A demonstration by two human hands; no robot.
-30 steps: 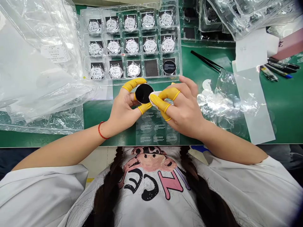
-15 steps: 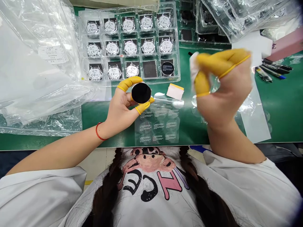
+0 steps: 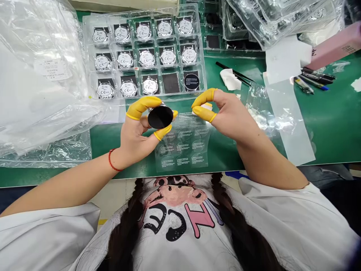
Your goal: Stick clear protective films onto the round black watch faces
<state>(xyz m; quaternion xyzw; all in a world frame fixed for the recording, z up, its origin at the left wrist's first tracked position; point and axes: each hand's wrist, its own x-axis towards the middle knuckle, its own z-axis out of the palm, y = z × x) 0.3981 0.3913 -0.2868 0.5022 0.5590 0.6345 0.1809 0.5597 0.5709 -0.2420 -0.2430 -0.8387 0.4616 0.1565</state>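
My left hand point(image 3: 135, 131) grips a round black watch body point(image 3: 160, 117) by its edge between thumb and forefinger, dark face up. Yellow finger cots cover those fingertips. My right hand point(image 3: 225, 116) is just right of it, cot-covered thumb and forefinger pinched on a small white pad point(image 3: 208, 107) that is mostly hidden. Under both hands lies a clear film sheet point(image 3: 183, 148) of round printed stickers. A crumpled white wipe point(image 3: 229, 79) lies on the green mat behind my right hand.
A clear tray point(image 3: 197, 81) of several watch bodies stands behind my hands, one cell bare. Plastic bags point(image 3: 42, 94) fill the left. Black tweezers point(image 3: 235, 73), pens point(image 3: 313, 81), a pink box point(image 3: 335, 47), clear trays point(image 3: 276, 19) and film scraps point(image 3: 267, 116) lie at the right.
My right hand rubbed the watch face with the white wipe, lifted away, dropped the wipe behind, and came back down to pinch at the small pad. My left hand kept the watch.
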